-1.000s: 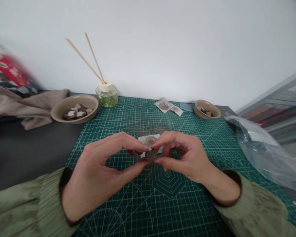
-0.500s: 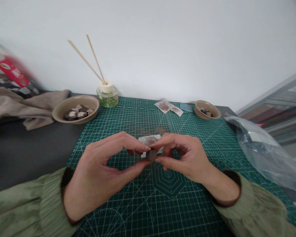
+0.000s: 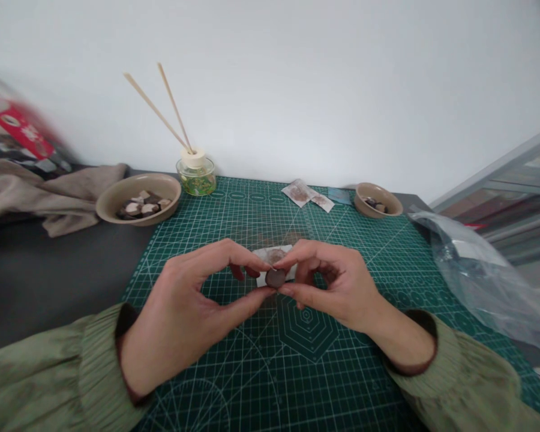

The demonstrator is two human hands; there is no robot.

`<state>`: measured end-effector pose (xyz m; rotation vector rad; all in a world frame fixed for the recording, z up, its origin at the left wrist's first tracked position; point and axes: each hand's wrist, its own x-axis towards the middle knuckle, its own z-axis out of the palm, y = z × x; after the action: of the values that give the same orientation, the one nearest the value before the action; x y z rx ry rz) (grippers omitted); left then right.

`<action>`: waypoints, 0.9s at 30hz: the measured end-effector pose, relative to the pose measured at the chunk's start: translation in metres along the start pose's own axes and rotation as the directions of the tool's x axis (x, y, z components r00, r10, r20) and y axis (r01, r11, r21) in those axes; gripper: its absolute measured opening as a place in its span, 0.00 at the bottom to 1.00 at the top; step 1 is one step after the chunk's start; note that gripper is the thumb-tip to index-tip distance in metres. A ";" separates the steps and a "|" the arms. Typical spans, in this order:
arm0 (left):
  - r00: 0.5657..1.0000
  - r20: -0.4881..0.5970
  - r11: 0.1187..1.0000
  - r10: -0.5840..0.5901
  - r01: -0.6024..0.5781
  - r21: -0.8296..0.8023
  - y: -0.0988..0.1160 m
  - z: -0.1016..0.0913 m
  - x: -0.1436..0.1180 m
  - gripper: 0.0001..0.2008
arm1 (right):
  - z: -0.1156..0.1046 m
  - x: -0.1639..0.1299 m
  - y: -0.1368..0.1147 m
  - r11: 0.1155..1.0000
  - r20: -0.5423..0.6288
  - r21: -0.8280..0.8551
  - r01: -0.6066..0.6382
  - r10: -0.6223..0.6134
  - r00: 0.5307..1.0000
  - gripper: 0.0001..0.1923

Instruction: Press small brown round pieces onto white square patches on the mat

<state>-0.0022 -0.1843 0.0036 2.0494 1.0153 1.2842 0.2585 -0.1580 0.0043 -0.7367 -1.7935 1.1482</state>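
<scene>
Between the fingertips of both hands is a small dark brown round piece (image 3: 275, 278), its flat face turned toward me. My left hand (image 3: 198, 312) pinches it from the left, thumb below and index finger above. From the right, my right hand (image 3: 333, 282) grips it the same way, with its other fingers curled. Just behind the piece lies a white sheet of sandpaper-like paper (image 3: 261, 255) smeared with brown dust, partly hidden by the fingers. Under everything is a green cutting mat (image 3: 234, 384) with white grid lines.
A beige bowl (image 3: 105, 210) with several dark and pale chunks stands left; a smaller bowl (image 3: 378, 210) stands back right. Near the wall are a reed diffuser (image 3: 197, 174) and brown-stained paper pieces (image 3: 298, 192). A grey-brown cloth (image 3: 72, 192) lies left, a clear plastic bag (image 3: 481, 276) right.
The dark piece has turned in my fingers, so its round flat face now shows instead of its edge. My left hand has shifted very slightly; the bowls and papers stay put.
</scene>
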 end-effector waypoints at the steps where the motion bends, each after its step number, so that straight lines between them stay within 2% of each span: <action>1: 1.000 0.009 1.000 -0.002 0.002 0.003 -0.001 0.000 0.001 0.03 | 0.001 0.001 0.000 1.000 -0.005 0.008 0.013 -0.013 1.000 0.10; 5: 0.995 0.087 0.989 0.053 -0.064 0.131 -0.011 -0.002 0.004 0.04 | 0.001 0.002 0.000 0.999 -0.047 -0.040 0.027 -0.029 0.998 0.09; 9: 0.955 0.264 0.907 0.133 -0.225 0.356 -0.027 -0.006 0.005 0.14 | -0.005 0.004 0.004 0.968 -0.067 -0.232 0.090 -0.109 0.992 0.10; 13: 0.929 0.347 0.883 0.131 -0.268 0.385 -0.037 -0.008 0.005 0.11 | -0.018 0.007 -0.001 0.853 0.064 -0.483 0.198 -0.191 0.980 0.09; 16: 0.923 0.363 0.870 0.127 -0.279 0.407 -0.040 -0.008 0.006 0.13 | -0.025 0.013 -0.009 0.745 0.181 -0.637 0.200 -0.107 0.978 0.11; 19: 0.920 0.370 0.860 0.127 -0.288 0.422 -0.041 -0.009 0.007 0.13 | -0.027 0.021 -0.009 0.688 0.200 -0.709 0.154 -0.013 0.980 0.10; 24: 0.918 0.374 0.849 0.134 -0.301 0.434 -0.039 -0.011 0.006 0.15 | -0.026 0.026 0.005 0.729 0.159 -0.676 0.107 0.003 0.987 0.06; 27: 0.917 0.376 0.856 0.137 -0.300 0.422 -0.034 -0.012 0.004 0.19 | -0.030 0.024 0.008 0.789 0.055 -0.610 0.072 -0.048 0.997 0.06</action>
<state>-0.0228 -0.1601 -0.0146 2.7145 1.0225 0.7838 0.2742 -0.1231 0.0111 -1.0202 -2.2308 0.5133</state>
